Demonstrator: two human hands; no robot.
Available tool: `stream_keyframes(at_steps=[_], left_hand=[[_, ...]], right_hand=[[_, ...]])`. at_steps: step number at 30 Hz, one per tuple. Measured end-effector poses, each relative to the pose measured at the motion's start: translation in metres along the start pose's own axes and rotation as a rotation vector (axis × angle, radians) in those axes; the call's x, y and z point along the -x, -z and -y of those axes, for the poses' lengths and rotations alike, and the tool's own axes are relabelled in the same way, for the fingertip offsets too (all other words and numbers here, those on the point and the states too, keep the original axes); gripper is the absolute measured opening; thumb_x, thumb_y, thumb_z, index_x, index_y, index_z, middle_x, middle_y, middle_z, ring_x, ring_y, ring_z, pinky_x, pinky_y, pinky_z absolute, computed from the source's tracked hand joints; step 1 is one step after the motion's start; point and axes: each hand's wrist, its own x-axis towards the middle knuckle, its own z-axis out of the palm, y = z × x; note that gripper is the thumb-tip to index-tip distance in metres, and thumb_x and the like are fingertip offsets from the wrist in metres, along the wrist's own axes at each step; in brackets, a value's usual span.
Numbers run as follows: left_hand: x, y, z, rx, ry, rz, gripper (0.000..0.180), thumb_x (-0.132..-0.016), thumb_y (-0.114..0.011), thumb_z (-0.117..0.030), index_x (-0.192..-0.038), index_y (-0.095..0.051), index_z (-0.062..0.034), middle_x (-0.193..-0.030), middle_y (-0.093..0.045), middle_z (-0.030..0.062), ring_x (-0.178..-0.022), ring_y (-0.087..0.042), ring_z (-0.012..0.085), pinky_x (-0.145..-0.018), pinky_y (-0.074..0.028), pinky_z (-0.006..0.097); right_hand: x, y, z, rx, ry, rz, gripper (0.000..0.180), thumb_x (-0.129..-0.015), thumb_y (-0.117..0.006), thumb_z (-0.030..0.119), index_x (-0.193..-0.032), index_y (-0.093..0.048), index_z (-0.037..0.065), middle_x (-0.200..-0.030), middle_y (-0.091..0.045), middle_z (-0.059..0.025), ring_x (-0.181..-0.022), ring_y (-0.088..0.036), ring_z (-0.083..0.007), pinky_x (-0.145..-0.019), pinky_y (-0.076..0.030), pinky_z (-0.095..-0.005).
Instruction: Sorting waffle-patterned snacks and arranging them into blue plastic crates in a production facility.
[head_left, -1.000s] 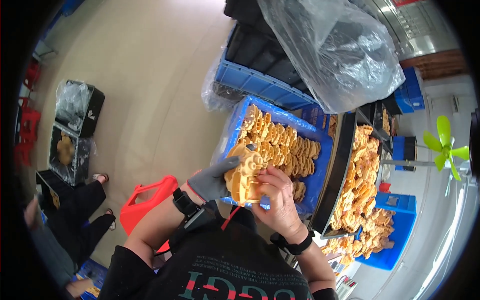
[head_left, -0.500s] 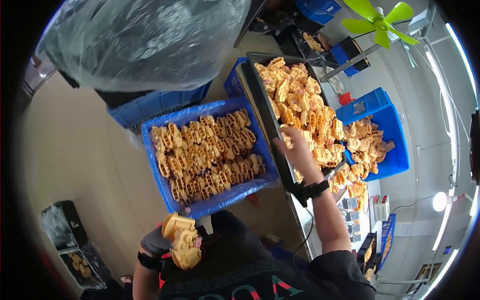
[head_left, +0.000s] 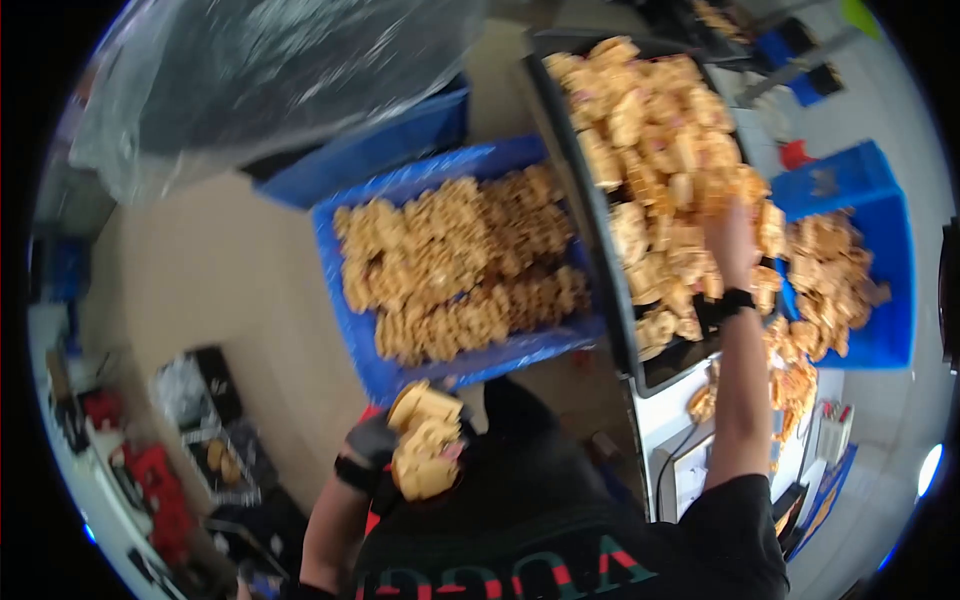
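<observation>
My left hand point(head_left: 372, 440), in a dark glove, is closed around a few pale yellow plastic parts point(head_left: 428, 450), stacked together in front of my shirt. A pink bit shows on one of them. My bare right hand point(head_left: 735, 245), a black band at its wrist, reaches into a heap of similar yellow parts point(head_left: 655, 140) in a black tray point(head_left: 603, 240). Motion blurs its fingers among the parts, so its grip is unclear. Left of the tray, a blue-lined crate point(head_left: 338, 275) holds rows of the same parts, packed side by side.
A tipped blue bin point(head_left: 893, 270) with more yellow parts lies right of the tray. Clear plastic sheeting point(head_left: 280, 90) covers something dark above another blue crate point(head_left: 375, 150). Black boxes point(head_left: 215, 385) stand on the floor at lower left. A white bench point(head_left: 665, 425) runs beneath the tray's near end.
My view has swung, shifting the scene rightward. My right hand has gone from the tray's left edge deeper into the heap. My left hand still holds its yellow parts.
</observation>
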Motion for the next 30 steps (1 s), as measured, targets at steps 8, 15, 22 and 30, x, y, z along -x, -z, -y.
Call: stream_keyframes(at_steps=[8, 15, 22, 30], left_hand=[[-0.028, 0.002, -0.021, 0.184, -0.017, -0.008, 0.089, -0.066, -0.081, -0.022, -0.14, -0.036, -0.0022, -0.12, -0.058, 0.0187, -0.108, -0.059, 0.0331, -0.095, -0.048, 0.045], [-0.044, 0.033, -0.056, 0.074, -0.15, -0.021, 0.075, -0.078, -0.073, -0.019, -0.141, -0.035, -0.0056, -0.128, -0.053, 0.0132, -0.114, -0.056, 0.0262, -0.096, -0.048, 0.045], [-0.041, 0.068, -0.051, -0.098, -0.177, -0.32, 0.056, -0.084, -0.065, -0.01, -0.134, -0.042, -0.0047, -0.124, -0.056, 0.0105, -0.111, -0.059, 0.0237, -0.097, -0.048, 0.041], [-0.051, 0.061, -0.026, -0.361, -0.307, -0.48, 0.055, -0.083, -0.07, -0.009, -0.13, -0.043, 0.0002, -0.116, -0.061, 0.0086, -0.103, -0.061, 0.0154, -0.089, -0.052, 0.03]], right_hand=[[0.037, 0.139, 0.08, -0.959, -0.249, 0.298, 0.046, -0.093, -0.06, 0.022, -0.128, -0.046, -0.003, -0.116, -0.06, -0.0114, -0.104, -0.059, -0.0185, -0.09, -0.047, -0.0307], [0.13, 0.134, 0.265, -1.15, -0.169, 0.849, 0.045, -0.082, -0.068, 0.01, -0.114, -0.039, -0.005, -0.099, -0.067, -0.0177, -0.089, -0.068, -0.0212, -0.074, -0.055, -0.0313], [0.154, 0.098, 0.332, -0.862, -0.031, 0.942, 0.049, -0.084, -0.063, 0.017, -0.116, -0.032, -0.003, -0.093, -0.061, -0.0308, -0.082, -0.062, -0.0478, -0.069, -0.052, -0.0497], [0.184, 0.05, 0.313, -1.235, -0.336, 1.334, 0.06, -0.09, -0.063, 0.021, -0.132, -0.028, -0.004, -0.113, -0.057, -0.0145, -0.098, -0.057, -0.0144, -0.075, -0.05, -0.0258]])
